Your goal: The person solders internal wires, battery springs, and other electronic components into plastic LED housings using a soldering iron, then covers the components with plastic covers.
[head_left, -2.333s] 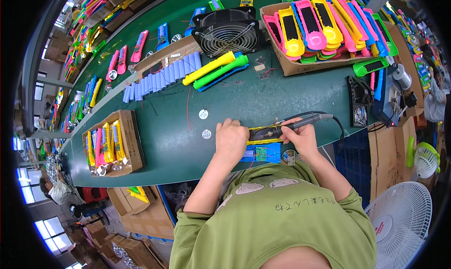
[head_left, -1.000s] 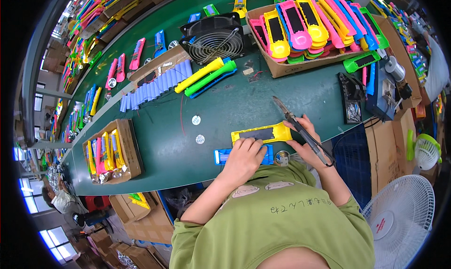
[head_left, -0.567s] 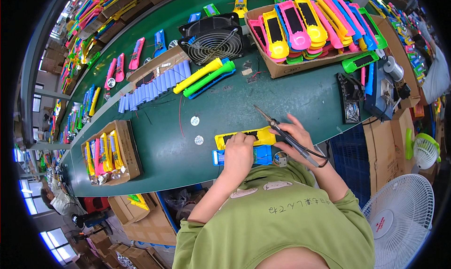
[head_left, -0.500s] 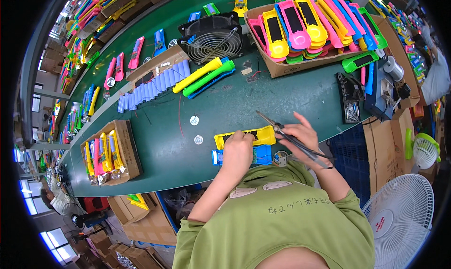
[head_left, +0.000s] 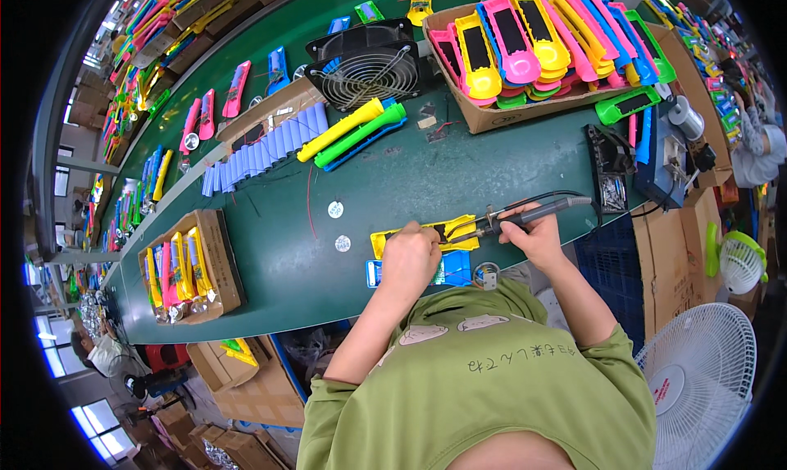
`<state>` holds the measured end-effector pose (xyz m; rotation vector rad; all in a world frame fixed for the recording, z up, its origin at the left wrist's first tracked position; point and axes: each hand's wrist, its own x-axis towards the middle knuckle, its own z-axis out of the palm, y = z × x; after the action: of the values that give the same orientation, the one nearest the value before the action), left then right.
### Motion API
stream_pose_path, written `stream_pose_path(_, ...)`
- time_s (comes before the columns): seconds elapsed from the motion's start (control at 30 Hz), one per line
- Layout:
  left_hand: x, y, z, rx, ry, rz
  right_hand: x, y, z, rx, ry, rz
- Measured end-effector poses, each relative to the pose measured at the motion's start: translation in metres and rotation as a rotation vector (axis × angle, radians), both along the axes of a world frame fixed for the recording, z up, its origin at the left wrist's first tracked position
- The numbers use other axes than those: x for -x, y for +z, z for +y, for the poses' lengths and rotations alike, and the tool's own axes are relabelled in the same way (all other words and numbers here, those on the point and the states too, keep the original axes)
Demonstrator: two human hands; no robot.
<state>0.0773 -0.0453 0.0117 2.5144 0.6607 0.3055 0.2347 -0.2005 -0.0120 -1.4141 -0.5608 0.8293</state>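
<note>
My right hand (head_left: 537, 239) is closed around the dark handle of a soldering iron (head_left: 541, 210), which has a thin tube or wire alongside. The iron lies nearly level, its tip pointing left over a yellow plastic housing (head_left: 468, 229) with a black strip inside. Closed fingers of my left hand (head_left: 412, 257) press down at that housing's middle; whatever they pinch is hidden beneath them. Just nearer to me lies a blue plastic housing (head_left: 457, 268) with a circuit board, partly covered by my left hand. A small round metal part (head_left: 487, 276) sits at its right end.
Beyond my hands are a row of lilac cylinders (head_left: 266, 148), yellow and green housings (head_left: 352, 134), and a black fan (head_left: 365, 68). A carton of coloured housings (head_left: 508, 119) stands far right, near a blue soldering station (head_left: 662, 171). Another carton (head_left: 221, 265) is at left.
My right hand has turned the soldering iron from a steep slant to nearly level and brought its tip down to the yellow housing. My left hand stays almost in place.
</note>
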Motion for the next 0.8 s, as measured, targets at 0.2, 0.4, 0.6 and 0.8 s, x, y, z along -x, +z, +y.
stream_pose_path(0.2,0.0,-0.001,0.001,0.009,-0.003,0.027,0.004,-0.005,0.001,-0.003,-0.04,0.055)
stream_pose_path(0.4,0.0,-0.002,0.001,-0.015,-0.01,0.034,0.011,0.004,-0.003,-0.008,-0.061,0.022)
stream_pose_path(0.6,-0.003,-0.002,0.0,-0.039,-0.003,0.049,0.026,0.012,-0.016,-0.19,-0.1,-0.127)
stream_pose_path(0.8,-0.005,-0.002,-0.001,-0.045,-0.001,0.052,0.045,0.019,0.0,0.016,0.254,-0.689)
